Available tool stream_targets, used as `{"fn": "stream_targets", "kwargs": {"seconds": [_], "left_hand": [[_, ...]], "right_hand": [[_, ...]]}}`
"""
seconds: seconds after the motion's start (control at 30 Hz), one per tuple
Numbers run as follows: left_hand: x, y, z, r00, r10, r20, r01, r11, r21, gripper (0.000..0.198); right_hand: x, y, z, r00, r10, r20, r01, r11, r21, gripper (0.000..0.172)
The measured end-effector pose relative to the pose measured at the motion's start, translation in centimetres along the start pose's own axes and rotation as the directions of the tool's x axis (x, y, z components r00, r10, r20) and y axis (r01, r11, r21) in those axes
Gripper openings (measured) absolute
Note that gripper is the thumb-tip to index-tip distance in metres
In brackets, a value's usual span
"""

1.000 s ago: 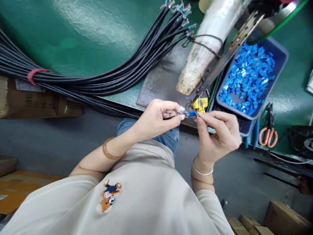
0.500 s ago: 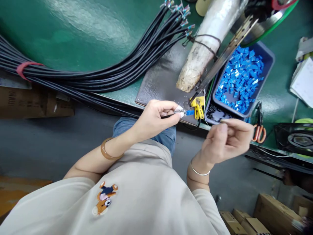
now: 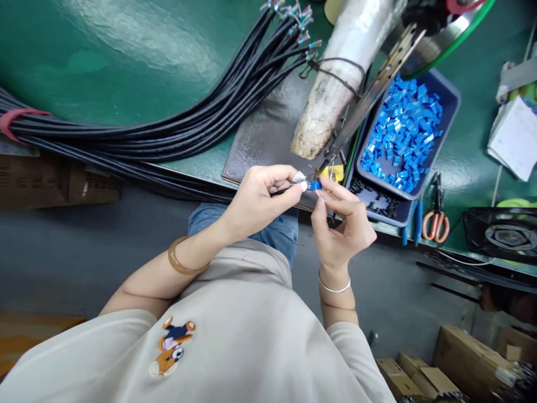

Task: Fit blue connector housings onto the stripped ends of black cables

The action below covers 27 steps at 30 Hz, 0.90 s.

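My left hand [image 3: 266, 196] is closed in a pinch on a black cable [image 3: 277, 193] close to its stripped end. At that end sits a small blue connector [image 3: 314, 185], just beyond my left fingertips, with thin wires between. My right hand [image 3: 342, 224] is at the connector's other side, index fingertip against it, thumb and middle finger close together around a thin pale wire [image 3: 318, 193]. Fingertips partly hide the connector. Behind my right fingers, a yellow tool [image 3: 334, 172] lies on a dark mat [image 3: 251, 151], partly covered.
A grey bin [image 3: 451, 112] holds many blue connectors; a lower bin [image 3: 400, 217] holds small black pieces. Orange-handled scissors [image 3: 436, 224] and a blue-handled tool [image 3: 413, 221] lie alongside. A bundle of black cables [image 3: 168, 134] crosses the green table. A wrapped roll [image 3: 331, 89] stands behind my hands.
My right hand has moved left from in front of the bins to the blue connector. My left hand still pinches the cable. The whole view has shifted slightly.
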State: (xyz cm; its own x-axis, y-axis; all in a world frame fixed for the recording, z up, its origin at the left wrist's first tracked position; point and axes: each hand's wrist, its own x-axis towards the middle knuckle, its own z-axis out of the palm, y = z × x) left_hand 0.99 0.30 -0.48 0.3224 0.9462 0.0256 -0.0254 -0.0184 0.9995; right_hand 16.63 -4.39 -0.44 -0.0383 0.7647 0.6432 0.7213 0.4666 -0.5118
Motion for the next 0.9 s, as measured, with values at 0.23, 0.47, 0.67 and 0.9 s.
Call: {"fn": "stream_targets", "kwargs": {"seconds": [0.23,0.47,0.67,0.9], "left_hand": [[0.5,0.2,0.2,0.999,-0.002,-0.044,0.002,1.000,0.000,0.015],[0.7,0.6,0.1,1.000,0.011,-0.026,-0.010,0.999,0.037,0.018],[0.7,1.4,-0.2,1.000,0.014,0.010,-0.015,0.997,0.075,0.019],[0.7,1.2,-0.3,0.999,-0.015,0.050,0.010,0.996,0.090,0.019]], "right_hand": [[0.3,0.0,0.1,1.000,0.030,0.004,-0.030,0.999,-0.042,0.010],[0.8,-0.3,-0.2,0.999,0.039,0.011,-0.038,0.999,-0.038,0.010],[1.0,-0.7,-0.5,1.000,0.005,-0.003,-0.005,0.997,-0.081,0.011],[0.9,-0.5,-0.5,1.000,0.001,0.012,0.000,0.996,-0.093,0.013]]}}
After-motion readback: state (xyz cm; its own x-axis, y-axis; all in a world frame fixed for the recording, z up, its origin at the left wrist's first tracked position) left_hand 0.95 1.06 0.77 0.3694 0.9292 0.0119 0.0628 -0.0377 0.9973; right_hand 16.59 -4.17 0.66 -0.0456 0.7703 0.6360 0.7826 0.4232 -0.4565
